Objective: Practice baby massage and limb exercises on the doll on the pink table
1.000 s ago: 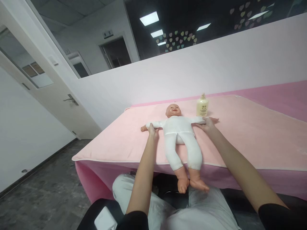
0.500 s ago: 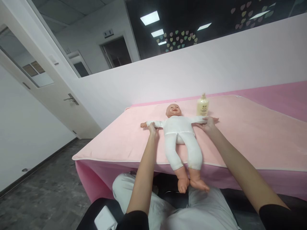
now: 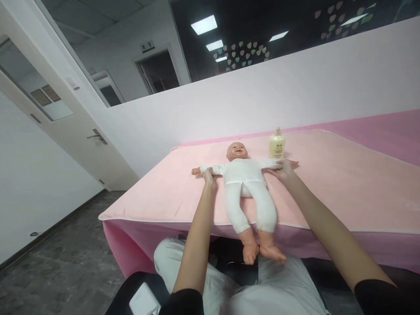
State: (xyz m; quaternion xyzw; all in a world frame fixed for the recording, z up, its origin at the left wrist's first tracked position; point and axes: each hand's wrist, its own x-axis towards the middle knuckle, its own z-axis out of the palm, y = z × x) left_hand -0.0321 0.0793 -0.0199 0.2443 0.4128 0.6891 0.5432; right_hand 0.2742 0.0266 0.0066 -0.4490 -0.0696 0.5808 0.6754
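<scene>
Partly behind right hand point(image 3: 285, 171), doll's arm point(image 3: 269, 164).

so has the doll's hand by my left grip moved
Yes, slightly: the doll's hand sits higher in view than a second ago, against the unmoved pink blanket.

White-bodied doll point(image 3: 243, 171), pale yellow bottle point(image 3: 277, 147), peach-pink blanket point(image 3: 173, 188)

A pale-yellow plastic pump bottle point(image 3: 277, 146) stands upright on a pale pink, white-edged cloth point(image 3: 334, 183) spread over a deeper pink table cover point(image 3: 121, 245). Behind rises a plain white wall point(image 3: 210, 105), with a long, dark glass window point(image 3: 292, 19) above it showing pastel heart shapes point(image 3: 242, 53). At left is a cream door point(image 3: 70, 129) with a metal lever handle point(image 3: 97, 137), near a mottled dark grey floor point(image 3: 75, 249).
</scene>
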